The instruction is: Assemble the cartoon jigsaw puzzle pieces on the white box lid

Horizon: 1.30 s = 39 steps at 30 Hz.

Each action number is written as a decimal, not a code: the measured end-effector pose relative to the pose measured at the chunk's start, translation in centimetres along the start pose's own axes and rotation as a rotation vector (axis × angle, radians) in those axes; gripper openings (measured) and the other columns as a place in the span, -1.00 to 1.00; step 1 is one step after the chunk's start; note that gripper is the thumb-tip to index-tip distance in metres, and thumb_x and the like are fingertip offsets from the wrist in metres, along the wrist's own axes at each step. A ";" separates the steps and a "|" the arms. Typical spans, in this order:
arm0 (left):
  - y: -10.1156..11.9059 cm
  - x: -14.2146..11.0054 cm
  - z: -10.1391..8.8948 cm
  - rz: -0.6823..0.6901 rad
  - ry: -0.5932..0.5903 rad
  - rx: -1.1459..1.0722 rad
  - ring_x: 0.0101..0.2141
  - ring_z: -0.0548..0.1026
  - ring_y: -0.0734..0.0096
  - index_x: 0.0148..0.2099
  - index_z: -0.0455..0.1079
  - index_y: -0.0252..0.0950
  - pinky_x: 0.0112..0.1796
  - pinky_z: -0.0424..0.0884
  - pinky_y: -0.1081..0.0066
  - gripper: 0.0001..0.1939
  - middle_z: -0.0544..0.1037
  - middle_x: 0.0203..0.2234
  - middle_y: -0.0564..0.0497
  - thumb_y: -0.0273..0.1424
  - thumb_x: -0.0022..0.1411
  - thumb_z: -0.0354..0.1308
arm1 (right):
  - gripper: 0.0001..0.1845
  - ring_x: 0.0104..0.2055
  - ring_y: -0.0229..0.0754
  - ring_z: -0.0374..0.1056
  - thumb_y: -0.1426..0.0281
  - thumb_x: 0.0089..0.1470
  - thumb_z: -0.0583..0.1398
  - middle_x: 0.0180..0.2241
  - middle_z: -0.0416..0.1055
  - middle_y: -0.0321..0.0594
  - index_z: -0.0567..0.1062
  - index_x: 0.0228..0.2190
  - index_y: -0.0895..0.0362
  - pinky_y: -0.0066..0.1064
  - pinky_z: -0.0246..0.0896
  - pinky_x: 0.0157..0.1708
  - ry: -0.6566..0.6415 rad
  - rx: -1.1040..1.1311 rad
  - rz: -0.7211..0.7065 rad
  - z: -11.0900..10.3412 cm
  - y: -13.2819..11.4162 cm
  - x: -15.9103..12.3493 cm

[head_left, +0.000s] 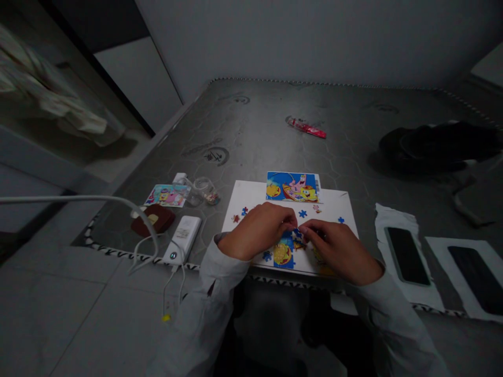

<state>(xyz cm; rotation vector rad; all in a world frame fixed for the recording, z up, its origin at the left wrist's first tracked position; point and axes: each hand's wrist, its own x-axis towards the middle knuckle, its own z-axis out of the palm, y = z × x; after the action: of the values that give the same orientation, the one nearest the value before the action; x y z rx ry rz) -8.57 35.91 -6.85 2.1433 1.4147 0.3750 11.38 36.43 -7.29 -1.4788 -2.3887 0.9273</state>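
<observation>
Both our hands close in over the joined jigsaw pieces

We bring our left hand [261, 228] and right hand [343, 248] together over the white board [236, 199], fingertips almost meeting at a small blue piece [297, 234], probably so that one hand can steady what the other handles. Our left fingers curl downward and bunch together; the back of the hand hides their tips, so we cannot tell if they pinch anything. Our right thumb and forefinger draw close at the blue piece's edge, but we cannot tell whether they grip it or only touch it

The joined section [283, 250], with its round yellow picture, lies flat near the board's front edge, within easy reach of both wrists. Loose pieces such as the blue one [302, 213] beyond our fingers and another [341, 220] to the right lie apart, which likely keeps their shapes easy to see. The picture card [293, 187] lies across the board's far edge, facing up, where our hands leave it uncovered and we can glance at it
</observation>
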 end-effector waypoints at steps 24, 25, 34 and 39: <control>-0.5 0.7 2.0 -0.142 -0.001 0.183 -0.22 0.50 0.27 -0.23 0.51 -0.20 -0.19 0.35 0.31 -0.91 0.59 -0.29 0.00 -0.37 0.20 0.21 | -0.72 -0.30 -0.15 0.45 0.21 0.18 0.12 -0.34 0.58 -0.21 0.60 -0.32 0.04 -0.35 0.21 -0.31 -0.021 -0.129 0.125 1.6 1.9 1.1; -0.5 0.7 2.1 -0.130 0.003 0.182 -0.22 0.50 0.27 -0.23 0.51 -0.20 -0.19 0.35 0.31 -0.91 0.59 -0.29 0.00 -0.37 0.21 0.21 | -0.71 -0.30 -0.15 0.45 0.20 0.18 0.12 -0.34 0.58 -0.21 0.60 -0.32 0.04 -0.35 0.21 -0.32 -0.025 -0.125 0.120 1.6 1.9 1.1; -0.3 0.6 1.9 -0.108 0.007 0.165 -0.21 0.50 0.26 -0.19 0.54 -0.17 -0.20 0.36 0.31 -0.87 0.60 -0.29 0.02 -0.37 0.19 0.23 | -0.69 -0.32 -0.17 0.43 0.16 0.18 0.12 -0.36 0.57 -0.25 0.60 -0.33 0.04 -0.38 0.15 -0.38 -0.004 -0.066 0.098 1.3 2.0 1.1; -0.3 0.6 1.9 -0.086 -0.001 0.152 -0.22 0.51 0.28 -0.19 0.54 -0.19 -0.21 0.37 0.33 -0.86 0.60 -0.29 0.00 -0.33 0.23 0.19 | -0.72 -0.34 -0.19 0.43 0.20 0.19 0.13 -0.38 0.57 -0.28 0.60 -0.33 0.04 -0.38 0.15 -0.35 0.016 -0.018 0.056 1.1 1.9 1.0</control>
<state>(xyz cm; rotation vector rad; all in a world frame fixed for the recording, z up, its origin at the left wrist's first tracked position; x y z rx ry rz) -7.61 36.02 -8.63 2.1916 1.5740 0.2414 11.84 37.42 -9.48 -1.5615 -2.3621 0.9041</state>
